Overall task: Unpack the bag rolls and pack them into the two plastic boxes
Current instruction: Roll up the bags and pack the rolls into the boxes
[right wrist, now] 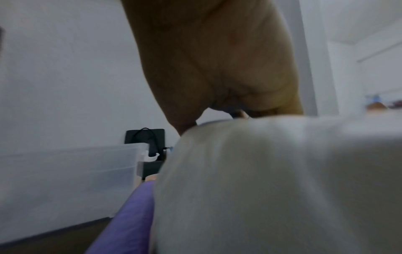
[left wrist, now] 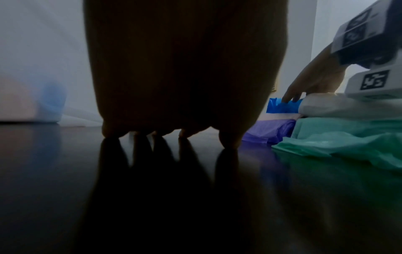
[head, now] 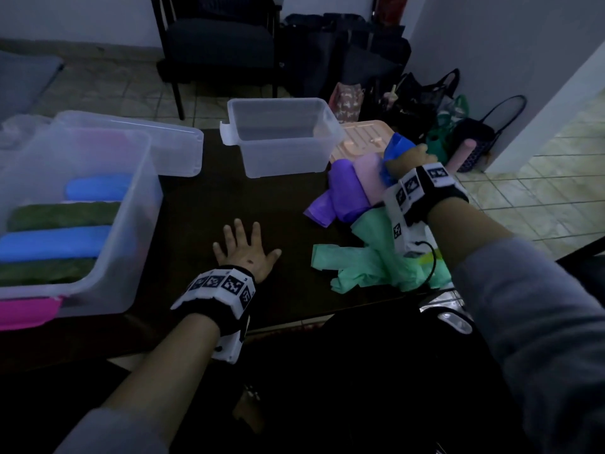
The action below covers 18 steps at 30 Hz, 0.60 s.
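I'm partway through the packing: the plastic box (head: 75, 178) at the left of the head view already holds blue and green bag rolls, while the second plastic box (head: 281, 136) at upper centre looks empty. My left hand (head: 244, 249) lies flat on the dark table (head: 203, 208) at centre frame, fingers spread and straight, holding nothing. My right hand (head: 411, 158) is down on the pile of rolls at the right of the frame, its fingers on the blue roll (head: 394, 149); whether they have closed round it I cannot tell, since the right wrist view is blocked by the pale roll (right wrist: 272, 180). Just beside it lie the purple roll (head: 340, 188) and the pink roll (head: 368, 175), with loosened green bags (head: 363, 260) spilling toward me. I judge the next move calls for a firm grip on the blue roll, then a short carry left into the empty box.
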Each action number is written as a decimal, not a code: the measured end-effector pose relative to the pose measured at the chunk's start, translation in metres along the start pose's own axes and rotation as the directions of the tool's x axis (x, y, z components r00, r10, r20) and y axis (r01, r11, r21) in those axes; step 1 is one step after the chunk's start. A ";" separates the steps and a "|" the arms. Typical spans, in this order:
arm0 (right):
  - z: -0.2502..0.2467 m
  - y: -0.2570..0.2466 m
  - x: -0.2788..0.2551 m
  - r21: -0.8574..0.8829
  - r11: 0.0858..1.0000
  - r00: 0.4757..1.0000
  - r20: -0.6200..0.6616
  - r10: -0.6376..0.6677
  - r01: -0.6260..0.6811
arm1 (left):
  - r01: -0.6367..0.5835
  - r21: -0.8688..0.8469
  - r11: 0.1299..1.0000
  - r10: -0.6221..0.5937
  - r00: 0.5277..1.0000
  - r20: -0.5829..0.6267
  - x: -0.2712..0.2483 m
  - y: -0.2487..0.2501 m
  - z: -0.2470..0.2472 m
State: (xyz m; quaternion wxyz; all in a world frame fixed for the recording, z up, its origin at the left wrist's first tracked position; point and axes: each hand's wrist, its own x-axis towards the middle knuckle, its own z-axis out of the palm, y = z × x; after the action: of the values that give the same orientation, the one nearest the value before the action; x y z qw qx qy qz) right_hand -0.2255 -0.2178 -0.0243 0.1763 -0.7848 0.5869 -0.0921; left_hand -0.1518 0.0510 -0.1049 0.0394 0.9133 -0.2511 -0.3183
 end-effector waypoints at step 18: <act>0.007 -0.011 0.005 0.032 0.999 0.998 -0.070 0.000 0.002 | 0.023 0.009 1.000 -0.024 0.998 0.062 -0.003 0.003 -0.004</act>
State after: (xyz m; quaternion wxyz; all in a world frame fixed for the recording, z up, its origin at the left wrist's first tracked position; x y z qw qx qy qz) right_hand -0.2119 -0.2187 -0.0266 0.1681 -0.7784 0.5910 -0.1289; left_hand -0.1524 0.0495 -0.0995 0.0242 0.9060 -0.2428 -0.3460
